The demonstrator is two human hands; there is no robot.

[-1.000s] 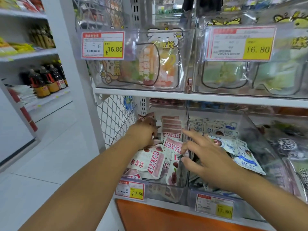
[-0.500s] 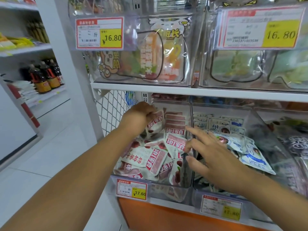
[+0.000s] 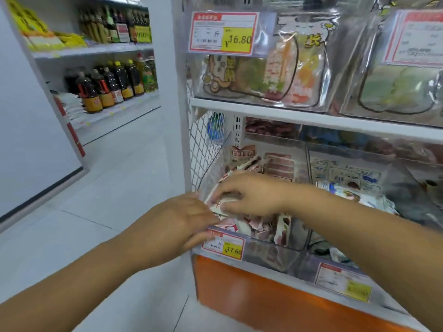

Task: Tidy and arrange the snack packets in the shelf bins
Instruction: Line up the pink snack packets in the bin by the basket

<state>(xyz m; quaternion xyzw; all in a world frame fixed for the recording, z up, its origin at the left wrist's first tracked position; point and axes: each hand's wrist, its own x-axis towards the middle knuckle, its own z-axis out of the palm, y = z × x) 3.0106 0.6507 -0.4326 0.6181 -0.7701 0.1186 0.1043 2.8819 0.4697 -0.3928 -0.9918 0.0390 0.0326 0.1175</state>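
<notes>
A clear shelf bin (image 3: 291, 256) on the lower shelf holds several red-and-white snack packets (image 3: 282, 227). More of them stand in a row at its back (image 3: 279, 165). My right hand (image 3: 251, 196) reaches across the bin's left side, fingers and thumb curled round one red-and-white packet (image 3: 225, 201). My left hand (image 3: 182, 224) is at the bin's front left corner, its straight fingers touching the front packets just above the 17.60 price tag (image 3: 224, 245). The neighbouring bin on the right holds blue-and-white packets (image 3: 347, 191).
The upper shelf (image 3: 311, 118) carries clear bins of large cartoon-printed bags (image 3: 259, 75) with a 16.80 tag. A wire mesh panel (image 3: 203, 149) closes the shelf's left end. Across the aisle floor (image 3: 115, 188), another shelf holds dark bottles (image 3: 107, 87). Below the bins is an orange panel (image 3: 251, 298).
My left hand has drawn back from the rear of the bin to its front left corner. My right hand has crossed from the divider to the left and taken a packet. The view swung left.
</notes>
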